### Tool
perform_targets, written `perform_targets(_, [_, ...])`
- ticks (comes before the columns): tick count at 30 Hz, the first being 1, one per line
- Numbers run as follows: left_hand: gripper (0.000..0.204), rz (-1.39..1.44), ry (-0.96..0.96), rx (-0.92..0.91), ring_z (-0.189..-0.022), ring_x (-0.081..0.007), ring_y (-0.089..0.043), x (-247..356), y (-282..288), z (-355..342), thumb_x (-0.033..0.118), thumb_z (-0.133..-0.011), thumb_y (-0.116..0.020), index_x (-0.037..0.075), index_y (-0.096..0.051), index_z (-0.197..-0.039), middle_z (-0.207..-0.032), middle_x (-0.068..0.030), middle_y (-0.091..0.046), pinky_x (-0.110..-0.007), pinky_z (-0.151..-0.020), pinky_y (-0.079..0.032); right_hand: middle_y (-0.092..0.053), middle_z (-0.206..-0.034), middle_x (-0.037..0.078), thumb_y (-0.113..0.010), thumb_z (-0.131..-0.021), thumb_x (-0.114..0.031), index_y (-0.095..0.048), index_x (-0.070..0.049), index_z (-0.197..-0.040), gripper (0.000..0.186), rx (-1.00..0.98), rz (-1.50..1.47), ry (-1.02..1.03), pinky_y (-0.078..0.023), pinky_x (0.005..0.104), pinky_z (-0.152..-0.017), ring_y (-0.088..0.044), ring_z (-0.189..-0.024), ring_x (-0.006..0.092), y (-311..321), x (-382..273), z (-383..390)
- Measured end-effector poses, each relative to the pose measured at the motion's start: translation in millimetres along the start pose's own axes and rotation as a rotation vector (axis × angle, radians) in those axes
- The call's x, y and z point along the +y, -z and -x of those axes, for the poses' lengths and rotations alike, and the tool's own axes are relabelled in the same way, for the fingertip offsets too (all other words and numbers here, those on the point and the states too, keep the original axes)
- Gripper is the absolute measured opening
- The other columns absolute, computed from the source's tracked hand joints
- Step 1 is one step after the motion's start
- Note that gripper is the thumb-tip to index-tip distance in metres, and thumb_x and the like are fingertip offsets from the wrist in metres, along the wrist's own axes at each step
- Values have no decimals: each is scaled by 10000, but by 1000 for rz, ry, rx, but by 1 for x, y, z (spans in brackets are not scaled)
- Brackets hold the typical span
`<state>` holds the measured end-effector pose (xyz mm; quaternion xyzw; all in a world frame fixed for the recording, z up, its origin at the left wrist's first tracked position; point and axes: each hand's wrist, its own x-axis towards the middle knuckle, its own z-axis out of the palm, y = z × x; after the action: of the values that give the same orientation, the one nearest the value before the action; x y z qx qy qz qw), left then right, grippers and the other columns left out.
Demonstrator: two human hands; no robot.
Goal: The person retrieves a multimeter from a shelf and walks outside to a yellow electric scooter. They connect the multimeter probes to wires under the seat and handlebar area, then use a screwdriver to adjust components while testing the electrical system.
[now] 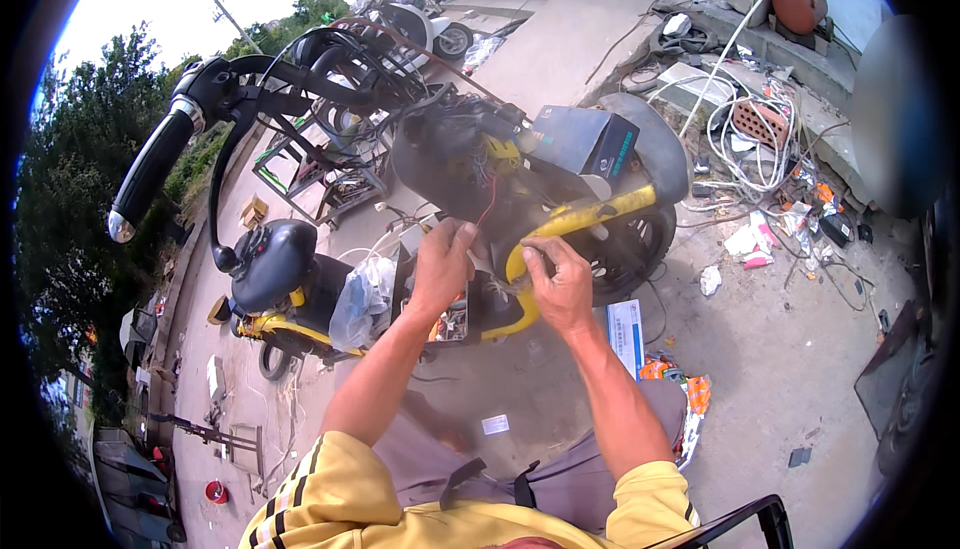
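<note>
A yellow and black electric scooter (590, 212) stands before me. My left hand (444, 259) has its fingers closed near a thin red wire (486, 211), on something too small to make out. My right hand (557, 284) is beside the yellow frame edge, thumb and fingers pinched on something I cannot make out. Below my left hand is a metal box of small parts (450, 320), with a translucent plastic bag (365, 299) beside it. A dark printed carton (570, 139) rests on the scooter's body above my hands.
A handlebar (150, 169) juts at upper left. A metal rack (300, 174) and a white scooter (420, 29) stand behind. Coiled cables (750, 164) and scrap lie at the right by a concrete step (810, 69). A flat printed box (625, 339) lies beside my right arm.
</note>
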<state>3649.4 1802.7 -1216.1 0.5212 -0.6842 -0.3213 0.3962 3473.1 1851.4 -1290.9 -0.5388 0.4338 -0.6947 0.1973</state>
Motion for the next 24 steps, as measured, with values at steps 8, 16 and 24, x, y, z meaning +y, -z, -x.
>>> perform_targets(8, [265, 379, 275, -193, -567, -84, -560, -7, 7, -7, 243, -1075, -584, -11, -662, -1069, -835, -66, -721, -220, -496, -395, -747, -996, 151, -697, -968, -160, -731, -19, -1082, 184, -54, 81, -42, -559, 371, -770, -725, -871, 325, -10, -1, 7])
perform_targets(16, [242, -89, -53, -298, -609, -65, -587, 3, 53, -6, 170, -1026, -636, -34, -761, -1060, -850, -38, -753, -261, -552, -485, -750, -995, 168, -685, -966, -146, -733, -11, -1099, 196, -128, 156, 10, -566, 372, -754, -736, -850, 312, -25, -11, 17])
perform_targets(24, [246, -184, 93, -146, -613, -69, -572, -96, 180, 70, 176, -1031, -639, -27, -767, -1084, -833, -22, -731, -257, -569, -468, -744, -901, 136, -691, -966, -125, -737, 10, -1092, 191, -157, 172, -64, -543, 323, -727, -693, -756, 197, -35, -1, 63])
